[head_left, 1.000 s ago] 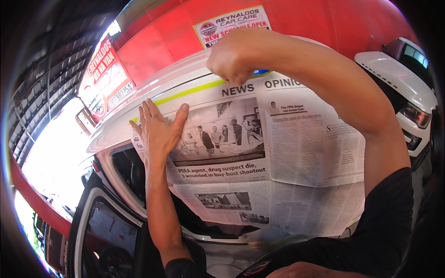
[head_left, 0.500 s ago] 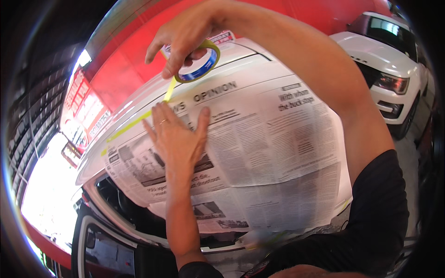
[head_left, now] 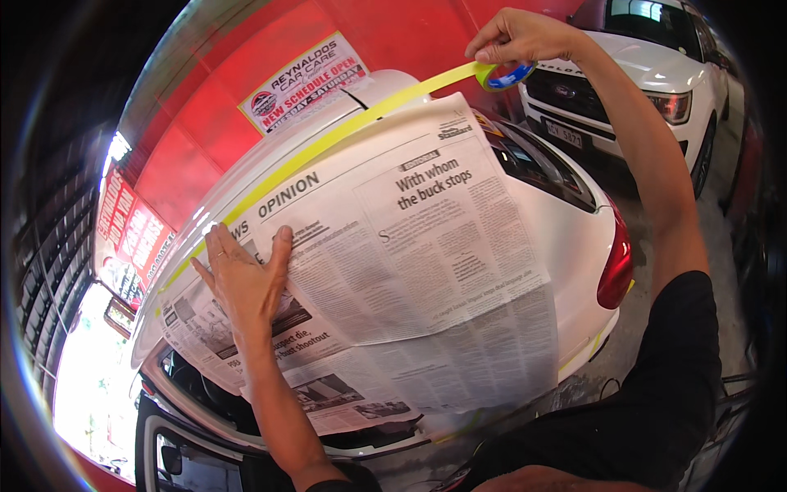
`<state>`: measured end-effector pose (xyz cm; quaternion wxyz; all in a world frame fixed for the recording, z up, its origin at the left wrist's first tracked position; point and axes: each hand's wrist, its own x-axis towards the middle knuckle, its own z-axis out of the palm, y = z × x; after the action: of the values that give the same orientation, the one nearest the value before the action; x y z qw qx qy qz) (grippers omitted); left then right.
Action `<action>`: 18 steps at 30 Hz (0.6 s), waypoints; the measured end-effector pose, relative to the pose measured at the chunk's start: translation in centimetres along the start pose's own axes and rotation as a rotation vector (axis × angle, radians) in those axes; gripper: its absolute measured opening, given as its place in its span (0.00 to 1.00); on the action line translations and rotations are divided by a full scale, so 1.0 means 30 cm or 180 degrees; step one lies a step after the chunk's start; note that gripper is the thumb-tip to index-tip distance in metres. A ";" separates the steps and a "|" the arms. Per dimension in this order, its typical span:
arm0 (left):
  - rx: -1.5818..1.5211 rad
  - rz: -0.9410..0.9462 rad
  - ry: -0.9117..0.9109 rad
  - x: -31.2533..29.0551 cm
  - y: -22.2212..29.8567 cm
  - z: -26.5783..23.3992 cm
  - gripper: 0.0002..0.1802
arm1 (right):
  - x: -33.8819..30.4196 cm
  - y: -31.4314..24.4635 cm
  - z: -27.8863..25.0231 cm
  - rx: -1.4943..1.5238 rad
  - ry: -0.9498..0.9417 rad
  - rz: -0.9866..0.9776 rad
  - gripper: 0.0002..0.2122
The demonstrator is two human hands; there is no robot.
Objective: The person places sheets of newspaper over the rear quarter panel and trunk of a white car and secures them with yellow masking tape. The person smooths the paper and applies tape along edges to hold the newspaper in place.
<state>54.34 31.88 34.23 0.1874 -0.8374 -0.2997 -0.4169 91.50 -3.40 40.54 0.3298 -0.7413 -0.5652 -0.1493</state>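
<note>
Fingers spread, my left hand (head_left: 248,283) lies flat on a newspaper sheet (head_left: 426,254), its fingertips at the paper's upper edge beside a strip of yellow tape (head_left: 316,146). The newspaper covers the roof and side of a white car (head_left: 584,275). My right hand (head_left: 520,37) is raised at the upper right, closed on a roll of masking tape (head_left: 510,76), yellow with a blue core. From that roll the strip stretches down-left along the newspaper's top edge to my left hand. Its right part looks lifted and taut.
An open car door (head_left: 193,455) stands at the lower left. The car's red tail light (head_left: 615,261) is on the right. Another white vehicle (head_left: 623,78) is parked behind at the upper right. A red wall (head_left: 205,123) bears a printed sign (head_left: 303,82).
My right hand has swung to the right with the roll, drawing out a long stretch of tape. In the picture, the newspaper and my left hand sit farther left and lower.
</note>
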 end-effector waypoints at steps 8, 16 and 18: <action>0.0331 -0.0027 -0.0119 0.000 -0.003 -0.001 0.59 | -0.041 -0.005 0.075 -0.0550 0.0359 0.0053 0.15; 0.0112 0.0025 -0.0089 0.001 0.000 -0.008 0.60 | -0.025 0.065 0.171 -0.0676 0.0477 0.0209 0.13; 0.0037 -0.0010 -0.0138 0.004 0.010 -0.015 0.60 | -0.013 0.089 0.210 -0.0704 0.0518 0.0288 0.14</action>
<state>54.34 31.43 34.57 0.1850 -0.8447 -0.3074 -0.3972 92.92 0.08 34.81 0.2973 -0.7833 -0.4827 -0.2552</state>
